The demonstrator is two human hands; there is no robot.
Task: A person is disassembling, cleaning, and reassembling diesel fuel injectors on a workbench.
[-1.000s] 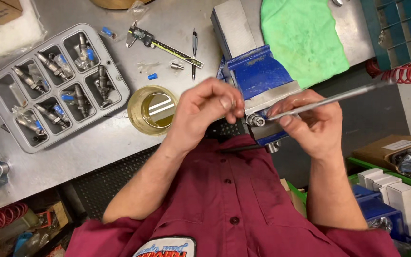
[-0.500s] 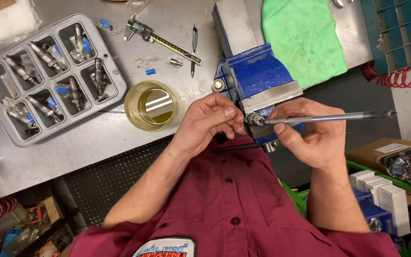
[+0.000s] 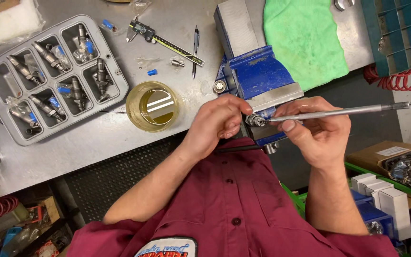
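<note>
left hand [image 3: 217,121] — fingers pinched on small metal fitting [image 3: 255,120] at blue vise [image 3: 258,81] | right hand [image 3: 317,131] — fingers clamped on slim metal rod [image 3: 343,112] (tip met fitting) | glass jar [image 3: 152,105] on worktop [image 3: 72,143] nearby

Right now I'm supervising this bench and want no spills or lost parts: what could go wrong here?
The long metal tool in the right hand might slip off the small part at the blue vise and jab the left hand. An elbow could also knock the open container of yellowish liquid near the bench edge.
</note>
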